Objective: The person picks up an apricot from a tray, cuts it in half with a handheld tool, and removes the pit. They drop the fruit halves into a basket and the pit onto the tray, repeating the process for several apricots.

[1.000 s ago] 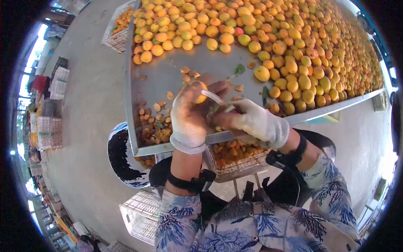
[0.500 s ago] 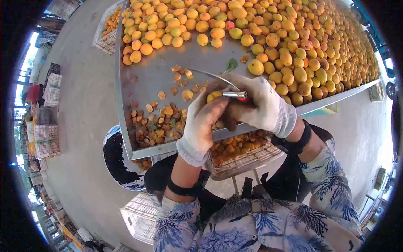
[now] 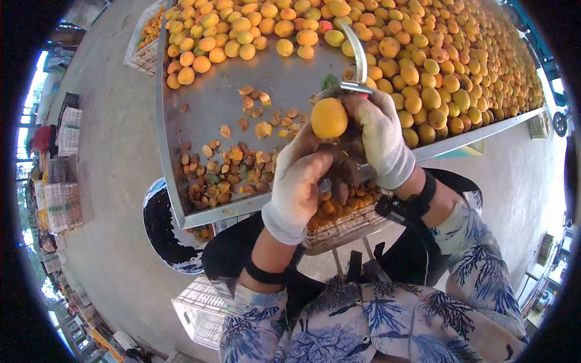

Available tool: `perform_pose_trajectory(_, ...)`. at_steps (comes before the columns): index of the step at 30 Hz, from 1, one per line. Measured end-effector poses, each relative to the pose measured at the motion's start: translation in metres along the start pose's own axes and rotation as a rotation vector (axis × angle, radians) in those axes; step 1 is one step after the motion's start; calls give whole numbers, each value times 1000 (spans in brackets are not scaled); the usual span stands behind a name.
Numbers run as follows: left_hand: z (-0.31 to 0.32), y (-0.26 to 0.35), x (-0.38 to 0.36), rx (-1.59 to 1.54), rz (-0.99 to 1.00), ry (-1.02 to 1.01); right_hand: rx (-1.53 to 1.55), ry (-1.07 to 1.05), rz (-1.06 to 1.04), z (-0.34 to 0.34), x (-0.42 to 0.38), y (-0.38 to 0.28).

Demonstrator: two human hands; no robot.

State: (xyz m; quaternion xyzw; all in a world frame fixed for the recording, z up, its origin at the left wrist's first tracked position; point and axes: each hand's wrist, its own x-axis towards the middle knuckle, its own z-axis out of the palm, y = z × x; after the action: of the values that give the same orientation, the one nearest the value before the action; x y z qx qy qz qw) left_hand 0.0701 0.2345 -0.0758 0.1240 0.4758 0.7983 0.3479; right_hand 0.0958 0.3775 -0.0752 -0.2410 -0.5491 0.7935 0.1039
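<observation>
My left hand (image 3: 296, 190), in a white glove with stained fingers, is closed on a whole orange-yellow apricot (image 3: 329, 118). My right hand (image 3: 382, 136), gloved too, grips a curved knife (image 3: 359, 53) close beside the fruit. Its bare blade points up and away, and a metal collar joins it to a reddish handle mostly hidden in the fist. Both hands are above the near edge of a metal table (image 3: 206, 103). Below them, a crate (image 3: 345, 227) holds orange fruit pieces, partly covered by my hands.
A large heap of apricots (image 3: 417, 72) covers the table's far and right parts. Pits and scraps (image 3: 233, 172) lie at its near left. A dark-lined basin (image 3: 169, 227) and a white crate (image 3: 200, 311) stand on the floor, left. Another fruit-filled crate (image 3: 142, 57) is farther back.
The knife has swung from pointing left across the fruit to pointing upward. The apricot, mostly hidden before, now shows whole between my hands. My right hand has shifted slightly left.
</observation>
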Motion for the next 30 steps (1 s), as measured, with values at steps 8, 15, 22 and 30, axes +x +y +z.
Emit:
perform_pose_trajectory(8, -16, -10, 8, 189, 21, 178, -466, -264, -382, -6, 7, 9)
perform_pose_trajectory(15, -6, -4, 11, 46, 125, 272, -693, -295, -469, -8, 15, -3)
perform_pose_trajectory(22, -27, -7, 13, -172, 173, 224, -501, -268, -428, 5, -13, -24)
perform_pose_trajectory(30, -26, -8, 17, -206, 202, 179, -845, -455, -287, -9, -12, -15)
